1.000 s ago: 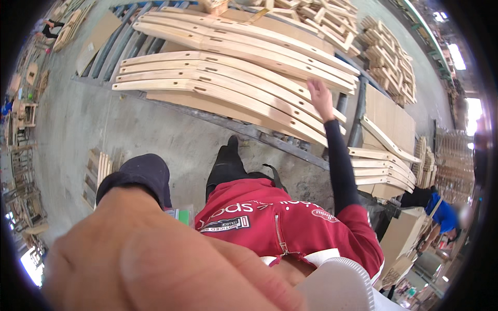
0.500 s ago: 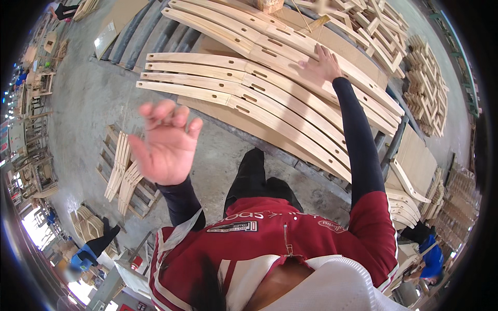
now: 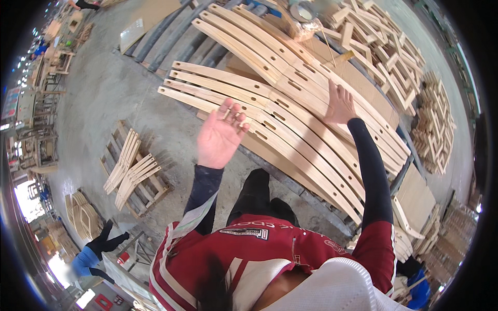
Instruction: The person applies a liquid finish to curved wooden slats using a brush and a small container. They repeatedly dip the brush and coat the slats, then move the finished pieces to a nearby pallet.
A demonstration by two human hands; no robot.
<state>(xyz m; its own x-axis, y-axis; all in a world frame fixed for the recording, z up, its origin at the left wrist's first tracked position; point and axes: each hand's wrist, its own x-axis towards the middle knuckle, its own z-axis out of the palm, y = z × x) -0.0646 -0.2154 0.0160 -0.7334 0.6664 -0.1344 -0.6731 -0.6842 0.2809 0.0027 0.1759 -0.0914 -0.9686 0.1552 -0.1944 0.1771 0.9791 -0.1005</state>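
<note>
Long, curved wooden slats with oval slots and small holes lie in two groups on a roller stand. My right hand (image 3: 341, 105) rests on the far group of slats (image 3: 295, 66), fingers stretched along the wood and thumb toward the near group. Closer to me is the near group of slats (image 3: 249, 109), several pieces side by side. Palm up and fingers loosely bent, my left hand (image 3: 220, 136) hangs in the air in front of the near slats' left part. Nothing is in it. Cardboard (image 3: 282, 167) shows beneath the near slats.
A roll of tape (image 3: 303, 11) sits beyond the far slats. Piled wooden frames (image 3: 381, 44) stand at the back right. On the floor at left, a pallet (image 3: 150, 193) bears more slats. People work at lower left (image 3: 88, 259) and lower right (image 3: 419, 290).
My left hand has moved right, closer to the near slats. My right hand stays on the far slats, its fingers closer together. The whole view has shifted and turned a little.
</note>
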